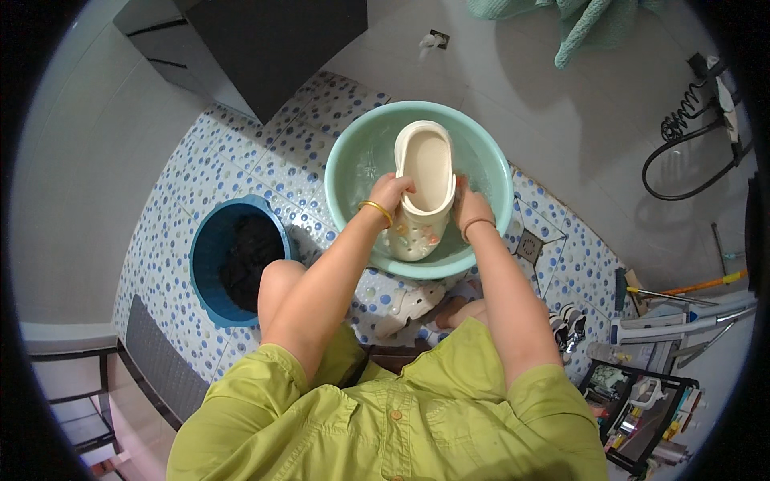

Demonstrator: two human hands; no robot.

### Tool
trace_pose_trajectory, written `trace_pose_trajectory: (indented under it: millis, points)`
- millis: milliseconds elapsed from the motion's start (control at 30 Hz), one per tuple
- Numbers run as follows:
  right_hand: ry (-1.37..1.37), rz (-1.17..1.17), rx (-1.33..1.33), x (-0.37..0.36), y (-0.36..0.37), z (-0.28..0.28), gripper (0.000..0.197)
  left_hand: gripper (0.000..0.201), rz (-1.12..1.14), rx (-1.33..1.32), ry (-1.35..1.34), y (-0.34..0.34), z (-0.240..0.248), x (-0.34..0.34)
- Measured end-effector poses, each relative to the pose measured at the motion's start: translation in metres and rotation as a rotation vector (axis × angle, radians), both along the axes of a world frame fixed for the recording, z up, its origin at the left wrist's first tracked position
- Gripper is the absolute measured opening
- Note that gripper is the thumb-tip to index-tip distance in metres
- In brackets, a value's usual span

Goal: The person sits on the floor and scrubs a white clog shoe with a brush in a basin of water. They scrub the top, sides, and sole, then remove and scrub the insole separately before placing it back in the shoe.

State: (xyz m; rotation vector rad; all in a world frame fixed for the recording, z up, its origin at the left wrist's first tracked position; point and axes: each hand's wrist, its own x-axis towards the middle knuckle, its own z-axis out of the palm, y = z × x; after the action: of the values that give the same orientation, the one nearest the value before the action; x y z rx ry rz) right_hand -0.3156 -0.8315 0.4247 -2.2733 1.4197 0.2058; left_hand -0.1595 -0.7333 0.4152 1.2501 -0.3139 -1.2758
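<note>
One clog (427, 160), within the rim of one basin (343, 152)

Found cream in colour, opening upward, heel pointing away from the body and toe nearer, with coloured charms on the toe. Set amid visible water (366, 172); cannot tell how far immersed at the toe.

Noted at left grip (391, 194): grasping clog by its left edge, thumb over the lip of the opening. Noted at right grip (472, 206): placed against the right side of clog, fingers partly hidden; cannot tell whether clenched. Worn at left wrist: gold bangle (376, 212).

Recorded left of basin, on dotted floor (293, 164): blue bucket (207, 260), with black cloth (250, 260) inside. Recorded right: drain (528, 247), near basin; farther along, black-and-white sandals (571, 322).
</note>
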Motion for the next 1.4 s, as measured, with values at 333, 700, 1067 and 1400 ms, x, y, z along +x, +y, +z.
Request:
trace_pose_trajectory:
  millis: [333, 700, 1067, 1400]
  points:
    - [-0.966, -0.354, 0.008, 0.005, -0.014, 0.046, 0.051, 0.037, 0.117, -0.138, -0.593, 0.0, 0.019, -0.016]
    - [-0.75, 0.231, -0.446, 0.016, 0.058, 0.088, 0.056, 0.04, 0.278, -0.014, -0.919, 0.005, -0.003, -0.026]
    - [-0.671, 0.063, -0.338, 0.002, 0.042, 0.113, 0.048, 0.042, 0.177, 0.029, -1.087, -0.002, -0.004, -0.043]
    - [-1.079, -0.404, 0.08, -0.021, -0.005, 0.07, 0.057, 0.055, 0.05, -0.271, -1.143, 0.008, 0.008, -0.048]
